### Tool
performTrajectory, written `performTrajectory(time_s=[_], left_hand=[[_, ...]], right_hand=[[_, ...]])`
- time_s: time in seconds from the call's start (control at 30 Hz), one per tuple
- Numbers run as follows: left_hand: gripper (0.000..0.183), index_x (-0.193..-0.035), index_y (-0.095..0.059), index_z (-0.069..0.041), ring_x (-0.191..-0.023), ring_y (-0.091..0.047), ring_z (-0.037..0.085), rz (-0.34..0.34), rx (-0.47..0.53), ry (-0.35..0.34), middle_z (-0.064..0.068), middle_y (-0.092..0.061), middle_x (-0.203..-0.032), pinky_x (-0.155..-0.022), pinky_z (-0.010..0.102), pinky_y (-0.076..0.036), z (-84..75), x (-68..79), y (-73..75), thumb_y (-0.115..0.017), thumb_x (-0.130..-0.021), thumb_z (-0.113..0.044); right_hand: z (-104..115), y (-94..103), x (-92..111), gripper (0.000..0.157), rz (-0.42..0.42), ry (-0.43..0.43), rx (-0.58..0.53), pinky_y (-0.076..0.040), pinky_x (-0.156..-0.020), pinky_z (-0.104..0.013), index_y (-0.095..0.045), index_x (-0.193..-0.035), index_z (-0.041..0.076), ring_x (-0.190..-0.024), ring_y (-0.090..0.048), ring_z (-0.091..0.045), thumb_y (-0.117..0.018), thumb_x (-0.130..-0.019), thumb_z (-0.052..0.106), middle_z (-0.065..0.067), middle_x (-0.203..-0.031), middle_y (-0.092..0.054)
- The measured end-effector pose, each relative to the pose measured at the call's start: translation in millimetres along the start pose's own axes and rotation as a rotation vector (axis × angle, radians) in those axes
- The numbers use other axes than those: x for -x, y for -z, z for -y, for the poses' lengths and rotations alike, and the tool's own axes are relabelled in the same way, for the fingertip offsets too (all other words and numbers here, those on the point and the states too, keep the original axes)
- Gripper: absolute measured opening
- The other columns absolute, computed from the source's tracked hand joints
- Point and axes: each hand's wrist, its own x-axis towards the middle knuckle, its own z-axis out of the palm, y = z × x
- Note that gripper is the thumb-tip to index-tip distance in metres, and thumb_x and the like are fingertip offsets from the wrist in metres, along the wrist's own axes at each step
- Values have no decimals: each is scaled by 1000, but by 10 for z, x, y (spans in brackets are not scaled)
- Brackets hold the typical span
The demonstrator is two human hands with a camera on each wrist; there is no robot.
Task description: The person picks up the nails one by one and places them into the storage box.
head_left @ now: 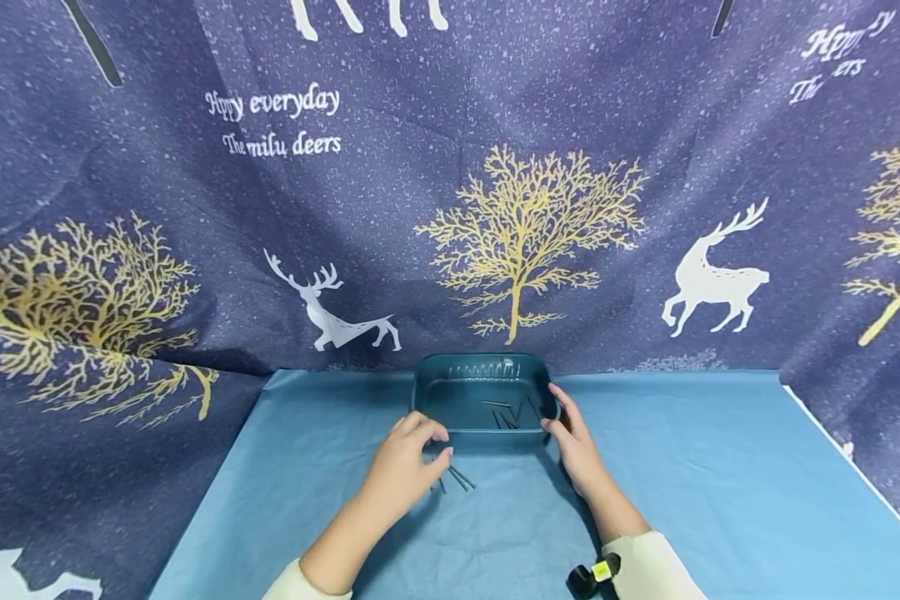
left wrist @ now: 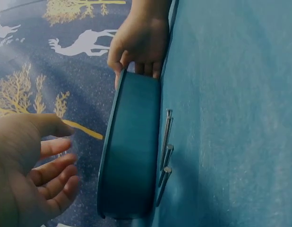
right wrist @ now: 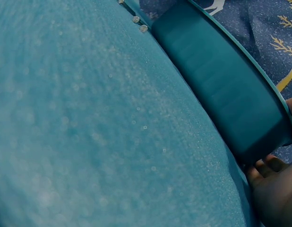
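A teal plastic tray [head_left: 487, 437] stands on the blue-covered table, with several thin metal nails [head_left: 512, 414] lying loose inside it. Gripping its right end is my right hand [head_left: 583, 454], the thumb at the rim and the other fingers at the outer wall. My left hand [head_left: 405, 462] hovers by the front left corner, fingers loosely bent and nothing between them, as the left wrist view shows. Below and beside that hand, several more nails [head_left: 461, 477] lie on the cloth just in front of the tray; their flat heads [left wrist: 167, 170] face outward.
Light blue cloth [head_left: 690, 483] covers the table on both sides of the tray. Directly behind the tray hangs a dark blue curtain [head_left: 390, 250] printed with deer and golden trees. A small black device [head_left: 582, 581] is at the right wrist.
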Motion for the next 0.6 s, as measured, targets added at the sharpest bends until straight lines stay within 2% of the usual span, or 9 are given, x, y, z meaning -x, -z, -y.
performTrajectory(time_s=[0.2, 0.43, 0.6], left_hand=[[12, -98, -72, -19, -89, -59, 9, 93, 13, -47, -7, -64, -95, -76, 28, -54, 3, 91, 10, -76, -87, -17], [17, -106, -76, -17, -88, -59, 9, 292, -66, -32, -6, -66, -100, -73, 28, -54, 91, 133, -22, -73, -90, -17], [20, -108, -77, -17, -89, -59, 12, 399, -128, -16, -4, -66, -101, -75, 31, -55, 134, 139, -83, -75, -88, -17]], right_hand=[[8, -1, 10, 62, -4, -7, 2, -12, -127, -58, -26, -161, 18, -159, -2, -36, -48, -104, 9, -13, -172, -3], [10, 5, 10, 62, 8, 0, 4, -12, -127, -59, -24, -162, 19, -159, -1, -36, -47, -105, 10, -13, -172, -1], [11, -2, 10, 62, 1, -9, 5, -12, -127, -59, -25, -162, 19, -159, -1, -36, -48, -105, 10, -13, -172, -1]])
